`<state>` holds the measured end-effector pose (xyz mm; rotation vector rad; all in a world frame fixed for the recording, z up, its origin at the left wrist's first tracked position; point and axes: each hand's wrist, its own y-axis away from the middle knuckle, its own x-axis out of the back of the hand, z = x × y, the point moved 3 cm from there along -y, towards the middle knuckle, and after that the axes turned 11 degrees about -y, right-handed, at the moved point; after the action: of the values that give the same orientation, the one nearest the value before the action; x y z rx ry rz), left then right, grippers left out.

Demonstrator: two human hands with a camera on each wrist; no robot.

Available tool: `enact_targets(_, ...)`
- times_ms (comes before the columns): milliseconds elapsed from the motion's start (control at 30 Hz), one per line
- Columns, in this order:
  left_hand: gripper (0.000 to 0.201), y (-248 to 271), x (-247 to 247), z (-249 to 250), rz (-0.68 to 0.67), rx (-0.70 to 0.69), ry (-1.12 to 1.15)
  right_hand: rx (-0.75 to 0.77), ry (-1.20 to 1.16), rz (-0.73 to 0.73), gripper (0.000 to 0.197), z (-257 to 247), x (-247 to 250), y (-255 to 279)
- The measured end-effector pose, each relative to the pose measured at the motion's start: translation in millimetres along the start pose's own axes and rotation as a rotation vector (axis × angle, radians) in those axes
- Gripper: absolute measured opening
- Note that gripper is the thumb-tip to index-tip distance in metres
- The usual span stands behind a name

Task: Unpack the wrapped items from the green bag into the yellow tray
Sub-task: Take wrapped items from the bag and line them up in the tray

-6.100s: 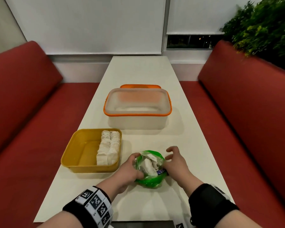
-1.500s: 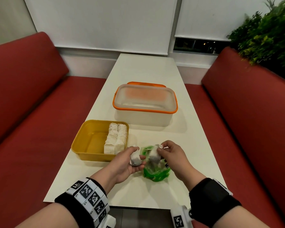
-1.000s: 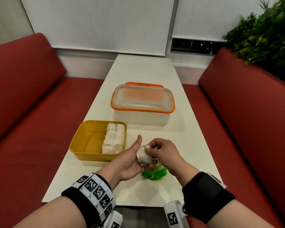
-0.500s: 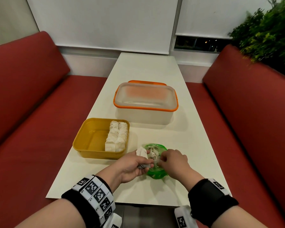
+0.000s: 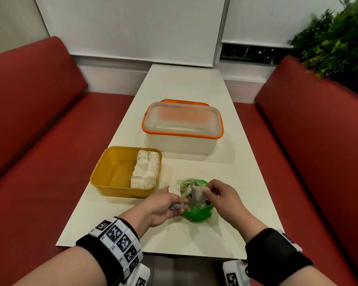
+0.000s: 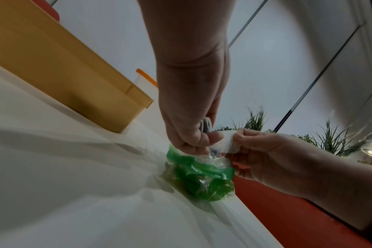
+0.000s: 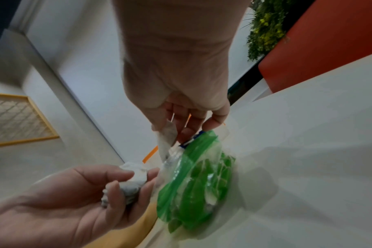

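Pulling wrapped item (image 5: 197, 195) out of green bag (image 5: 196, 213) mouth, my right hand (image 5: 221, 200) pinching it. Left hand (image 5: 165, 205) curled round extracted bundle (image 5: 175, 198), beside bag. Yellow tray (image 5: 112, 174) near-left, row already packed. Next, I judge: free item, carry both into tray's bare half.

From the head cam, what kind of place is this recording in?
Probably a booth in a cafe or canteen: red padded bench seats face each other across a long narrow white table, with a green leafy plant hedge behind the right bench and white roller blinds over the window.
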<state>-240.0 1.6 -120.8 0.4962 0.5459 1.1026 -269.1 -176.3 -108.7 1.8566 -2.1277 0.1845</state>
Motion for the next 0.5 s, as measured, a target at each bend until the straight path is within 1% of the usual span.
enact_targets(100, 0.033, -1, -1, 2, -0.008, 0.013, -0.007, -0.016, -0.151, 0.035, 0.014, -5, 6, -4)
enact_targets(200, 0.026, -2, -3, 7, -0.001, 0.019, 0.000, -0.020, -0.242, -0.004, 0.015, -12, 10, -9)
enact_targets(267, 0.024, -1, -3, 10, -0.002, 0.035, 0.010, -0.006, -0.265, -0.061, 0.016, -22, 11, -9)
enact_targets(333, 0.029, 0, -4, 13, -0.023, 0.063, 0.041, 0.011, -0.245, -0.192, 0.017, -36, 9, -8)
enact_targets(400, 0.040, 2, -7, 15, -0.091, 0.079, 0.051, 0.013, -0.182, -0.372, 0.020, -50, 2, -4)
enact_targets(467, 0.057, 6, -12, 17, -0.231, 0.089, 0.054, 0.011, -0.064, -0.503, 0.021, -62, -8, -1)
enact_targets(500, 0.064, 8, -15, 18, -0.309, 0.093, 0.061, 0.017, 0.009, -0.527, 0.021, -66, -12, -2)
